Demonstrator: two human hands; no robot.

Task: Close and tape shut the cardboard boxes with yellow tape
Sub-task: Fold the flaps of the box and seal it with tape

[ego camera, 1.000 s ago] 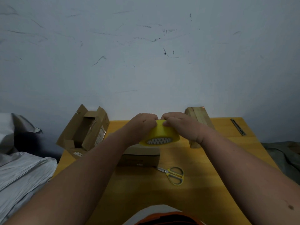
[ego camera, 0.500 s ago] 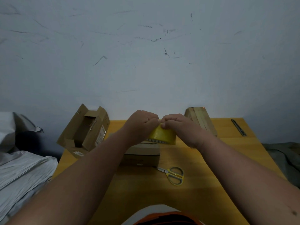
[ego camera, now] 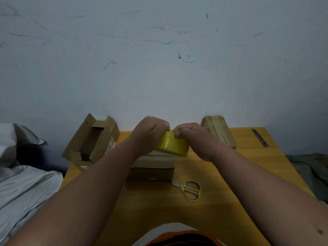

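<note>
Tape roll point(ego camera: 173, 143) tilted flatter; both hands point(ego camera: 150, 134) grip rim above box point(ego camera: 153, 163).

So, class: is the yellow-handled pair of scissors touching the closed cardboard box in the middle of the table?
Cannot tell. In the head view the scissors lie on the table with their blade tips right at the box's front right corner; no gap or contact shows plainly.

Item count on the table point(ego camera: 230, 201):

- Cardboard boxes: three. One open box point(ego camera: 92, 139) at the far left, one closed box point(ego camera: 152, 167) at centre, one closed box point(ego camera: 220, 132) at the far right.
- Yellow tape roll point(ego camera: 173, 143): one.
- Scissors point(ego camera: 190, 189): one pair.
- Utility knife point(ego camera: 260, 137): one.
- Hands: two, left hand point(ego camera: 150, 134) and right hand point(ego camera: 193, 137).
</note>
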